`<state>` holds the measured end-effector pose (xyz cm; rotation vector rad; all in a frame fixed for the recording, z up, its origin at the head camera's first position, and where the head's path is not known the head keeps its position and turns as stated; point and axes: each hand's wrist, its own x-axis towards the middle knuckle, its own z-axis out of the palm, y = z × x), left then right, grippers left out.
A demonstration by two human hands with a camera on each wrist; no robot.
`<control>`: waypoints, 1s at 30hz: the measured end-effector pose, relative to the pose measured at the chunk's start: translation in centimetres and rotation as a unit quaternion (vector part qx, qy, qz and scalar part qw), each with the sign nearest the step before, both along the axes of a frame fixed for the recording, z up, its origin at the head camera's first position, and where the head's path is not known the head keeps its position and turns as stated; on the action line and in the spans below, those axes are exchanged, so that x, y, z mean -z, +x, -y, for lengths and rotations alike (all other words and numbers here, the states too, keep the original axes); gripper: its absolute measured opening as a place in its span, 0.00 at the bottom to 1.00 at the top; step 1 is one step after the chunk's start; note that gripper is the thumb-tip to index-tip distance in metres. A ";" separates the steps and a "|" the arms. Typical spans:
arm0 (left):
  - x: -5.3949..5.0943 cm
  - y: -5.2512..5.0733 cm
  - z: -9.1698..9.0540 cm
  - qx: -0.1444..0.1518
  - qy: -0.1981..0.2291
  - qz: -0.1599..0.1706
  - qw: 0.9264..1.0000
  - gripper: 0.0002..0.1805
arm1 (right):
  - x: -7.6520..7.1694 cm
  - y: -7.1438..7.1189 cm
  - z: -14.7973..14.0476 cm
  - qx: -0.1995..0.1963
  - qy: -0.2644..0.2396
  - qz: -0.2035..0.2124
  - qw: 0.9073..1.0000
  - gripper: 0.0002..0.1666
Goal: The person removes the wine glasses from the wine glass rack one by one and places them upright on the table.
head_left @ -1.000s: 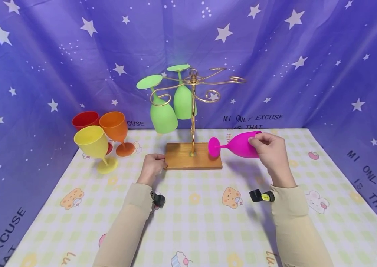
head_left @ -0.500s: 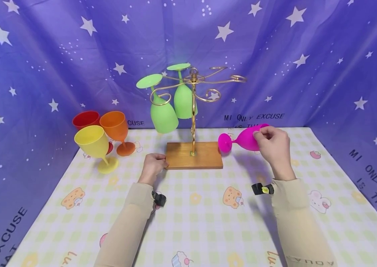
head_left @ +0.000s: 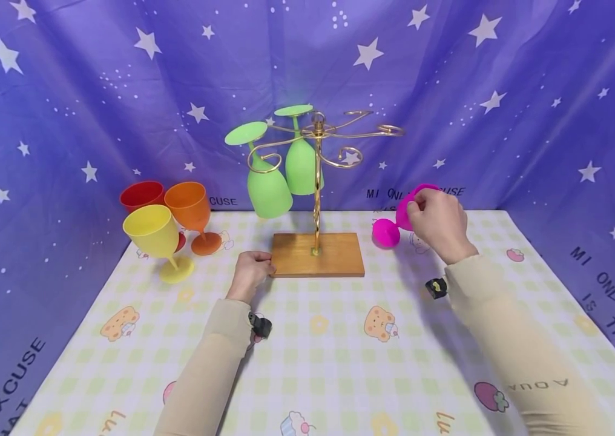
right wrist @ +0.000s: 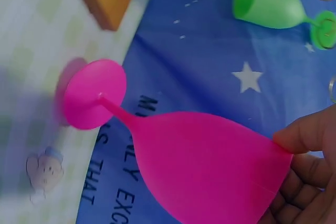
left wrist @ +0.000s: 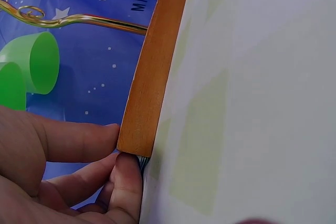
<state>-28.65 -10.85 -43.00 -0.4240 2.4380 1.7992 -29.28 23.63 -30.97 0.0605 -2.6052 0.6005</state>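
Note:
My right hand point(head_left: 440, 221) pinches a magenta goblet point(right wrist: 205, 161) near its rim, between thumb and fingers. The goblet is tilted, its round foot point(head_left: 386, 234) low and to the left; whether the foot touches the table I cannot tell. My left hand point(head_left: 251, 275) grips the near left corner of the wooden base point(head_left: 335, 263) of a stemware rack, thumb on top and fingers at the lower edge. From the rack's gold curled arms point(head_left: 340, 134) two green goblets point(head_left: 269, 194) hang upside down on the left side. The right-hand arms hold no goblet.
At the table's left stand three upright goblets: yellow point(head_left: 152, 233), orange point(head_left: 187, 206) and red point(head_left: 141, 192). A checked, printed cloth point(head_left: 307, 363) covers the table. Purple star-patterned curtains point(head_left: 449, 72) close off the back and both sides.
My right hand has carried the magenta goblet rightward and back, away from the rack base, and its foot now hangs lower than its bowl. The left hand stays on the base.

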 end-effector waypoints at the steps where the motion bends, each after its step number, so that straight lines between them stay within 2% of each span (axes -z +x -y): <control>1: 0.0 0.0 0.0 0.001 -0.002 -0.001 1.000 0.17 | -0.1 -0.2 -0.1 -0.001 0.009 0.002 1.000 0.14; 6: 0.0 0.0 0.0 0.003 -0.005 -0.003 1.000 0.17 | -0.5 -0.9 -0.5 -0.005 0.045 0.014 0.999 0.13; 10: -0.1 0.0 0.0 0.001 -0.005 0.000 1.000 0.17 | -0.6 -1.6 -0.8 -0.011 0.075 0.008 0.997 0.12; 18: 0.0 -0.1 -0.1 -0.001 -0.004 0.011 1.000 0.17 | -0.1 -2.7 -1.3 -0.027 0.133 0.009 0.991 0.11; 25: 0.0 -0.2 0.0 0.000 -0.004 0.007 1.000 0.17 | 0.6 -3.6 -1.3 -0.037 0.166 -0.035 0.985 0.10; 30: -0.1 -0.2 0.0 0.000 -0.008 0.004 1.000 0.17 | 0.7 -4.2 -1.2 -0.046 0.184 -0.040 0.981 0.10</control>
